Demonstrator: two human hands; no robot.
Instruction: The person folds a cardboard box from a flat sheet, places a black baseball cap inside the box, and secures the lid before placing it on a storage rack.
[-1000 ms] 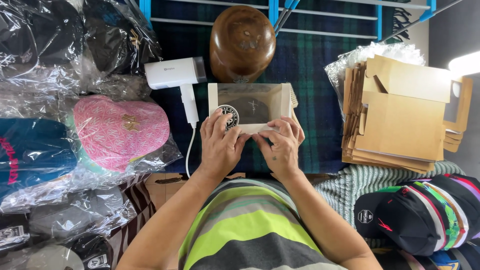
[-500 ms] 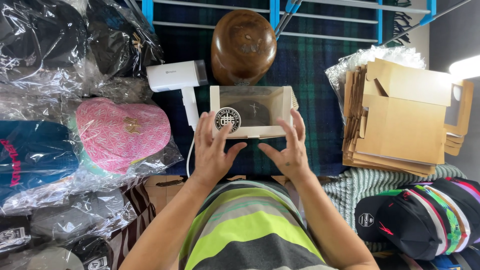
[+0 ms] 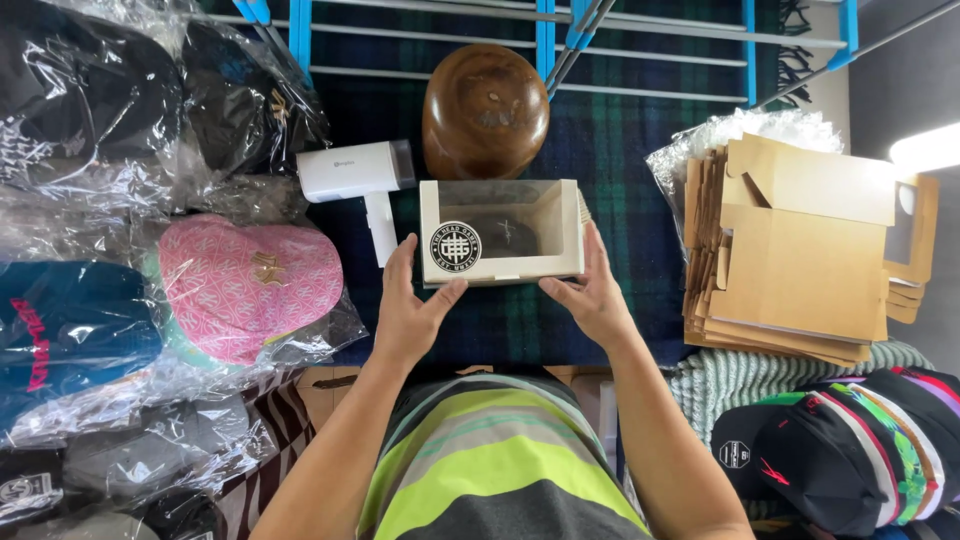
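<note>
- Your left hand (image 3: 408, 312) grips the left end of the white windowed box (image 3: 501, 232) at centre frame.
- Your right hand (image 3: 596, 295) grips its right end.
- A wooden head form (image 3: 486, 98) stands just above it, a white hair dryer (image 3: 360, 180) to its left.

The windowed box (image 3: 500, 232) is cream-white with a clear front panel, a dark cap showing through it, and a round black-and-white sticker (image 3: 455, 246) at its lower left. Under it lies a plaid blanket (image 3: 620, 130) in navy, dark green and black. The head form (image 3: 485, 98) is glossy brown wood with darker grain. The hair dryer (image 3: 360, 180) is white with a grey nozzle. One bagged cap (image 3: 250, 285) is pink with a pale repeating monogram pattern; another (image 3: 70, 325) is teal-blue with magenta lettering. The flat boxes (image 3: 800, 250) are kraft brown. The shirt (image 3: 500, 460) has lime, grey and green stripes.
</note>
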